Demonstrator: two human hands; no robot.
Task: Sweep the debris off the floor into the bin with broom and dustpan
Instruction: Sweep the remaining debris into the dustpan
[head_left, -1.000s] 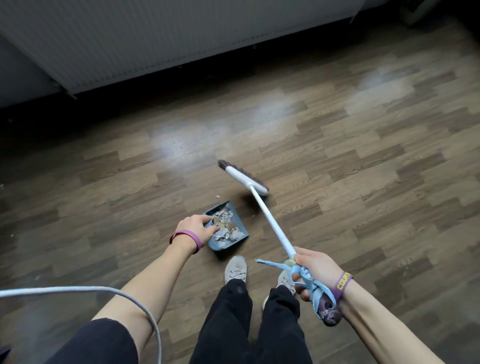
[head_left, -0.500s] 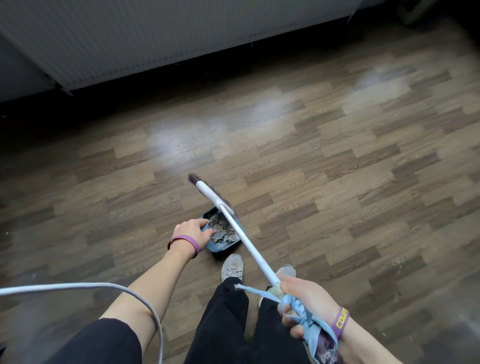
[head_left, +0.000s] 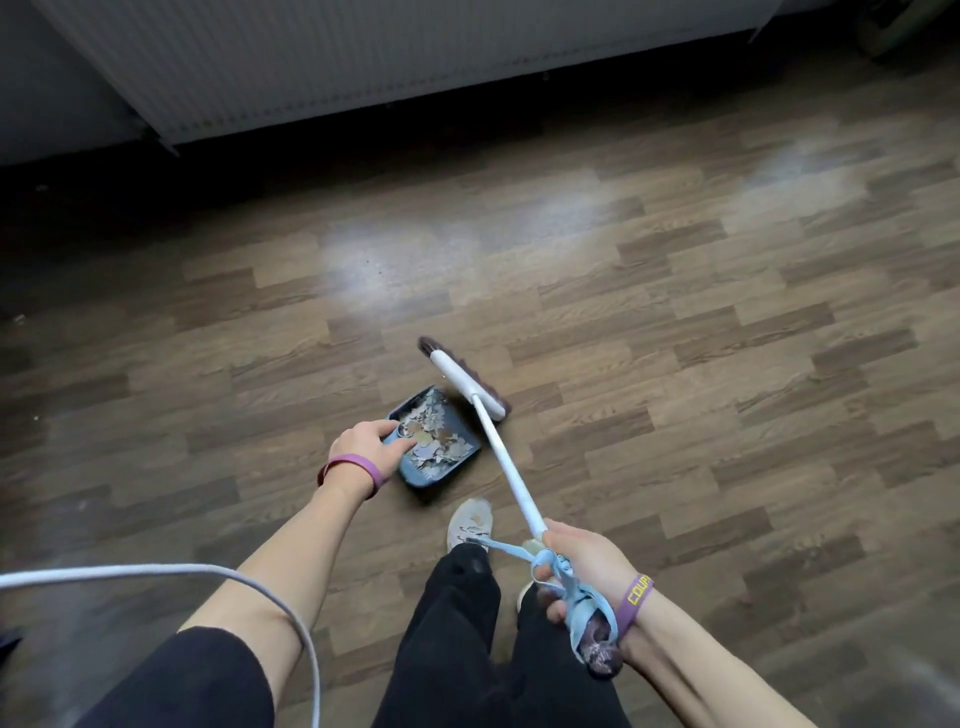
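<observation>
Head view, looking down at a wood-pattern floor (head_left: 675, 338). I take the step in hand to be the last of the gathering: the dustpan (head_left: 422, 480) sits on the floor, already heaped with pale debris (head_left: 434, 441). My left hand (head_left: 366, 441) grips its handle on the pan's left side. My right hand (head_left: 584, 566) is clenched round the top of the broom (head_left: 500, 452), nearer me and right of the pan. The broom head rests on the floor just beyond the pan's open lip and to its right.

I can see no loose debris on the floor around the pan, though small scraps would be hard to make out. The bin is not in view.

My judgement of the next move: lift the pan level, lip tipped slightly up so the heap does not slide out, and carry it to the bin.

Room to move: open floor lies right of and beyond the pan. A radiator (head_left: 415, 62) runs well beyond it, with dark shadow beneath. My shoe (head_left: 470, 522) is just on the near side of the pan, and a cable (head_left: 156, 571) loops near my left arm; both could snag.
</observation>
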